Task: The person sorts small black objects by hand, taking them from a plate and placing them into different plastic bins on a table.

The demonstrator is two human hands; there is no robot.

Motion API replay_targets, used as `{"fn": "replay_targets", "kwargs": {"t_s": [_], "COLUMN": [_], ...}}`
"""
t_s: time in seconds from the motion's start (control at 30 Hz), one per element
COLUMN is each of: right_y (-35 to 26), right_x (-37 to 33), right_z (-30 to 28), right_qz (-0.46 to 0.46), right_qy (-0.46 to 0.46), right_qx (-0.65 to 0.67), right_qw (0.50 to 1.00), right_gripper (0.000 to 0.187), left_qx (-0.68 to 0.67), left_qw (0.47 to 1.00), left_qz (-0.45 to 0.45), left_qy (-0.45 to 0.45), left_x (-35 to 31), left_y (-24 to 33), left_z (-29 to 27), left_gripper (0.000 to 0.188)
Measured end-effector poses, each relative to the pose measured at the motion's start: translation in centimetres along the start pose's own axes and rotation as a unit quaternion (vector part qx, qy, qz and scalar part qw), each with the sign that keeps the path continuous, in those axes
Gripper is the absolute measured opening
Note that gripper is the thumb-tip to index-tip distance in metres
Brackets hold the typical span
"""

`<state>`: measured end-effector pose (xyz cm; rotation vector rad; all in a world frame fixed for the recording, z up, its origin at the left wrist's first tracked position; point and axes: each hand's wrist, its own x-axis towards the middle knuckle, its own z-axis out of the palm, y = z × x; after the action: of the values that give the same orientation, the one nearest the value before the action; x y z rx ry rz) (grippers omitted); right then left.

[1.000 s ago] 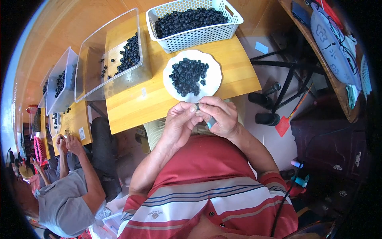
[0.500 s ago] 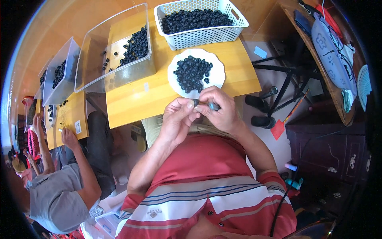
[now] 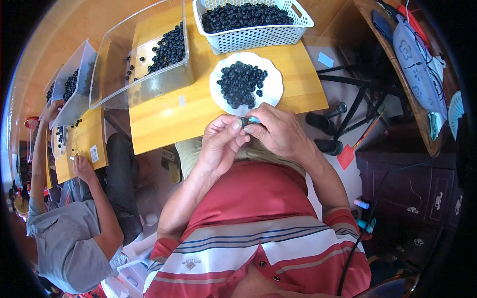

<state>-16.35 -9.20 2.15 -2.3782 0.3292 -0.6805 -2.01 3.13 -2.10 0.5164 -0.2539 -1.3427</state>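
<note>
Just in front of the table edge, my two hands meet at the fingertips. My left hand (image 3: pixel 216 144) pinches a dark, round, blueberry-like ball (image 3: pixel 244 121) between thumb and fingers. In my right hand (image 3: pixel 279 130) is a small tool with a blue end (image 3: pixel 254 119), its tip against or very close to the ball; the fingers hide most of it. Right beyond my hands, a white scalloped plate (image 3: pixel 274 85) bears a heap of similar dark balls (image 3: pixel 242 84), with one lying apart at the heap's right side.
A white perforated basket (image 3: pixel 256 39) full of dark balls stands behind the plate. Left of it is a clear plastic bin (image 3: pixel 164 82), partly filled. A co-worker (image 3: pixel 74 238) sits at another table on the left with another bin (image 3: pixel 74 107). Dark shoes (image 3: pixel 328 146) lie right of the table.
My right hand has turned, bringing the tool's blue end up beside the ball. The co-worker's far hand has risen to the bin. The whole view has shifted slightly.
</note>
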Motion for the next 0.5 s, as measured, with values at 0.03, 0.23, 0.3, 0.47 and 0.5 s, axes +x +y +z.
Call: {"fn": "replay_targets", "kwargs": {"t_s": [0.03, 0.23, 0.3, 0.47, 0.5], "right_y": [0.1, 0.5, 0.7, 1.1, 1.1], "right_x": [0.0, -0.1, -0.2, -0.5, -0.5], "right_z": [0.1, 0.8, 1.0, 1.2, 1.2], "right_qz": [0.001, -0.016, -0.027, -0.040, -0.044], "right_qy": [0.000, 0.025, 0.040, 0.045, 0.049], "right_qx": [0.001, -0.043, -0.061, -0.078, -0.083], "right_qw": [1.000, 0.999, 0.997, 0.995, 0.994], "right_gripper": [0.020, 0.031, 0.032, 0.032, 0.032], "left_qx": [0.000, 0.005, 0.004, 0.006, 0.009], "left_qw": [1.000, 1.000, 1.000, 1.000, 1.000], "left_qz": [-0.001, -0.006, -0.004, -0.009, -0.007], "left_qy": [0.001, -0.001, -0.009, -0.006, -0.003], "left_x": [0.0, 0.1, 0.2, 0.2, 0.2], "left_y": [0.0, -0.2, -0.2, -0.4, -0.3], "left_z": [-0.1, -0.3, -0.3, -0.2, -0.1], "left_gripper": [0.009, 0.009, 0.009, 0.009, 0.009]}}
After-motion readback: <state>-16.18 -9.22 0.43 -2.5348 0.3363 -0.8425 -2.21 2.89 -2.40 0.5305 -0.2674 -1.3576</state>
